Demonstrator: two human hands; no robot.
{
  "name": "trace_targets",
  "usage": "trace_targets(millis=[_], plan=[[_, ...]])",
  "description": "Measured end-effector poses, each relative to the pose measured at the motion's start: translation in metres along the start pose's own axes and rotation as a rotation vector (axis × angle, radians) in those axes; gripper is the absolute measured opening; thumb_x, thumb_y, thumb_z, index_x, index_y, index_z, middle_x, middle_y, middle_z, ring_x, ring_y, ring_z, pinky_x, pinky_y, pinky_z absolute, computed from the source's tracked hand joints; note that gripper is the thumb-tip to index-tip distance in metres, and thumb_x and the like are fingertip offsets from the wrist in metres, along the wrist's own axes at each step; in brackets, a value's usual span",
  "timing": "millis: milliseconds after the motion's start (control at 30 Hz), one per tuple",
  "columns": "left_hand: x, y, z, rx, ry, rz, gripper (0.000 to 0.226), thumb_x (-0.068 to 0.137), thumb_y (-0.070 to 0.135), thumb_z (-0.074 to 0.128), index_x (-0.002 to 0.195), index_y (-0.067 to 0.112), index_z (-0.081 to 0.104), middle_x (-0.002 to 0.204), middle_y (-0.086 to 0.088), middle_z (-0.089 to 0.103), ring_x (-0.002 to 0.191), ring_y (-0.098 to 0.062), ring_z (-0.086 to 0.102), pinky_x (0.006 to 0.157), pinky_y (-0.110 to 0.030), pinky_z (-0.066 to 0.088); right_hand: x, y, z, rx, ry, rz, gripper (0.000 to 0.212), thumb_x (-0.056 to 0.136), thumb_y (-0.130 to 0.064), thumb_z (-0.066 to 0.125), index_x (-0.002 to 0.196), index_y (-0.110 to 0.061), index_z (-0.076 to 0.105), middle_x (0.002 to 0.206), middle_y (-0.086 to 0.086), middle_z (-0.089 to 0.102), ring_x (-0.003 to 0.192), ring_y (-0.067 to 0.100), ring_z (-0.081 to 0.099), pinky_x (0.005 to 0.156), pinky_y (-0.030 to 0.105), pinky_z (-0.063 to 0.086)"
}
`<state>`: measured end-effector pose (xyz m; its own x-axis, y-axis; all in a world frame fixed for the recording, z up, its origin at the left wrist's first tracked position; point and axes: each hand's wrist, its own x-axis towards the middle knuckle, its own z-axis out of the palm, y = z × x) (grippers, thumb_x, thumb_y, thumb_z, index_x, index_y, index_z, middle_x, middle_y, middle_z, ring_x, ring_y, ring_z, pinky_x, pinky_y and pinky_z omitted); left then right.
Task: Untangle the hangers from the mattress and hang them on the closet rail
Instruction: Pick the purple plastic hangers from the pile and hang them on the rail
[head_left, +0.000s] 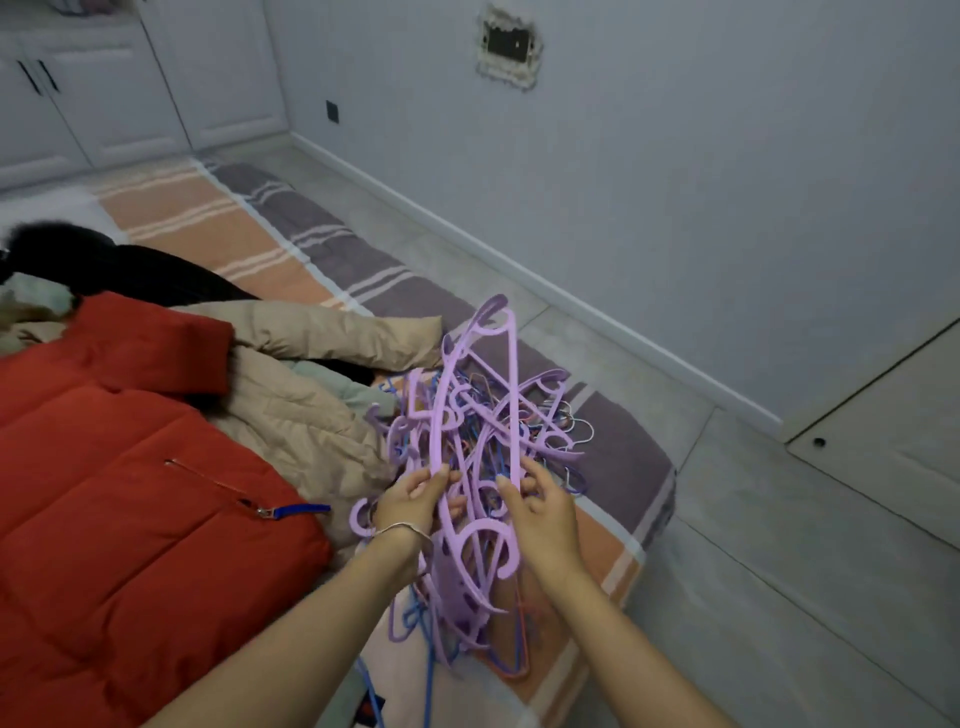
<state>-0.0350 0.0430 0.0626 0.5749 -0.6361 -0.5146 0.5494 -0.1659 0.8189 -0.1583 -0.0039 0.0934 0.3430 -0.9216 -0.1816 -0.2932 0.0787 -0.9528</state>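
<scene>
Both hands are in the hanger tangle (478, 441) above the mattress (623, 457). Left hand (415, 499) fingers curl round one purple arm, right hand (540, 514) pinches another. Looks like she's lifting it to pull one free.

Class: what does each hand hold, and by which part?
Both grip the raised purple hanger: left hand on its curved side, right hand on its straight bar.
</scene>
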Motion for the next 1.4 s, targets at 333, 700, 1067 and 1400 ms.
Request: trace_targets(millis=[333, 700, 1067, 1400], plan=[[-0.08, 0.087, 0.095, 0.095, -0.163, 0.079, 0.024, 0.094, 0.011, 0.05, 0.098, -0.009, 0.063, 0.074, -0.002, 0.066, 0.028, -0.002, 0.043, 0.034, -0.012, 0.038, -0.031, -0.119, -0.107, 0.089, 0.072, 0.037, 0.016, 0.088, -0.012, 0.061, 0.1, -0.001, 0.061, 0.062, 0.001, 0.062, 0.046, 0.003, 0.056, 0.058, 0.025, 0.049], [-0.101, 0.069, 0.046, 0.213, -0.175, 0.027, 0.013, 0.09, 0.014, 0.057, 0.092, 0.002, 0.06, 0.072, -0.007, 0.069, 0.046, -0.014, 0.057, 0.04, -0.019, 0.046, -0.059, -0.119, -0.076, 0.222, -0.003, 0.101, 0.012, 0.097, -0.004, 0.041, 0.099, -0.005, 0.052, 0.063, 0.01, 0.053, 0.045, 0.017, 0.049, 0.043, 0.022, 0.046], [-0.044, 0.022, -0.041, 0.478, 0.14, 0.147, 0.03, 0.084, 0.002, 0.061, 0.111, -0.003, 0.048, 0.092, -0.011, 0.053, 0.089, -0.023, 0.051, 0.067, -0.023, 0.045, -0.05, -0.066, -0.032, 0.257, -0.016, 0.106, 0.028, 0.1, -0.008, 0.033, 0.118, -0.005, 0.054, 0.056, 0.0, 0.02, 0.034, 0.0, 0.022, 0.035, 0.012, 0.02], [0.064, -0.021, -0.065, 0.899, -0.056, 0.236, 0.055, 0.074, 0.041, 0.055, 0.118, 0.008, 0.059, 0.113, -0.016, 0.066, 0.107, -0.032, 0.062, 0.092, -0.044, 0.049, -0.026, -0.061, -0.039, 0.268, -0.064, 0.101, 0.03, 0.101, -0.013, 0.034, 0.117, -0.01, 0.059, 0.046, -0.008, 0.025, 0.036, 0.001, 0.02, 0.035, 0.013, 0.021]])
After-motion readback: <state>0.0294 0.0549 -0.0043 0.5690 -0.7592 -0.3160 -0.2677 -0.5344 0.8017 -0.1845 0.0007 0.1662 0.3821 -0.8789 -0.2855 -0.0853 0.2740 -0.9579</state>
